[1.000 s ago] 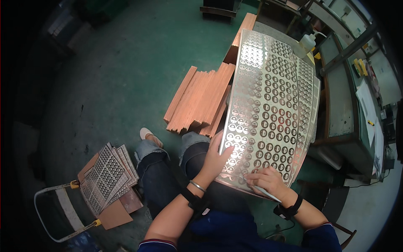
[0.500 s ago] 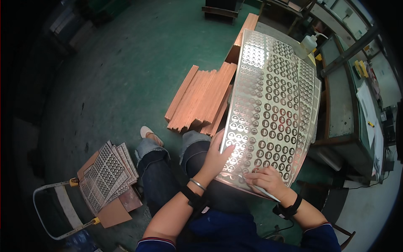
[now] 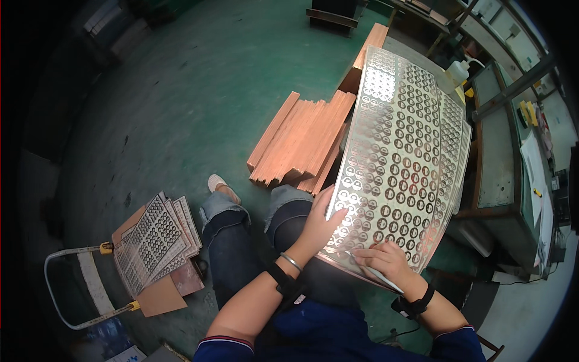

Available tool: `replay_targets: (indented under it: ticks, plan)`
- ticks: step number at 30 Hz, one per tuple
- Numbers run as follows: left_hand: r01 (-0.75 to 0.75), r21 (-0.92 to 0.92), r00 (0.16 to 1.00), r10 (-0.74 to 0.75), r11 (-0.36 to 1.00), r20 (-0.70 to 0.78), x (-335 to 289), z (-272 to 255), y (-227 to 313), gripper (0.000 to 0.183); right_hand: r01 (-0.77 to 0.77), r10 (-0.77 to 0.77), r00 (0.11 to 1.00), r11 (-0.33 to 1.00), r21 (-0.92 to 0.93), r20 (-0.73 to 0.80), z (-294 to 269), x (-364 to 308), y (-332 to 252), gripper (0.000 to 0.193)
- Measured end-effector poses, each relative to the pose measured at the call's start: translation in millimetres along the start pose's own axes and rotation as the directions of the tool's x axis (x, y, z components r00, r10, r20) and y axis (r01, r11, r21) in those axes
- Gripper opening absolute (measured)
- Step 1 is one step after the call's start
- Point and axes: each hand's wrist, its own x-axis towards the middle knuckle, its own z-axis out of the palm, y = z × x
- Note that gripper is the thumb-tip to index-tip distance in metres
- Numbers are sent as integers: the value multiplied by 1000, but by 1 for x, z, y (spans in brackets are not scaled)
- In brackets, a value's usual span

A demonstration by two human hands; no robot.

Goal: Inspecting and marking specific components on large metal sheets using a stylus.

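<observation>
Silvery metal sheet [image 3: 407, 172] w/ rows of round marks has its near end over the person's thigh. L hand [image 3: 318, 228] pinches sheet's L edge, thumb on top. R hand [image 3: 386, 259] pinches white pen-like tool [image 3: 388, 283], tip at sheet's near end. Copper-coloured stack [image 3: 307, 142] left of sheet; squeeze bottle [image 3: 458, 72] by its far R corner; patterned plates [image 3: 151, 238] well left.

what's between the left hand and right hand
In the head view, the near end of the shiny patterned sheet and the tip of a thin white tool lie between them.
</observation>
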Motion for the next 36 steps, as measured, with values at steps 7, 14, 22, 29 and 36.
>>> replay_targets:
  ticks: [7,14,22,29,36]
  plan:
    - [-9,-3,1000,9,1000,-7,1,1,0,52,29,-30,999,1000,9,41,6,6,1,21]
    - [-26,52,1000,27,998,-14,0,-1,0,50,29,-29,999,1000,9,-14,9,8,-1,12]
    - [-10,-5,1000,10,1000,-20,0,1,-1,52,23,-23,1000,1000,-17,-2,11,8,-3,14]
    - [-9,-10,1000,9,1000,-13,1,0,-2,52,20,-20,1000,1000,2,-13,13,7,-1,16]
    - [-12,22,1000,12,1000,-6,0,0,-2,54,16,-15,1000,999,-40,19,9,20,-8,13]
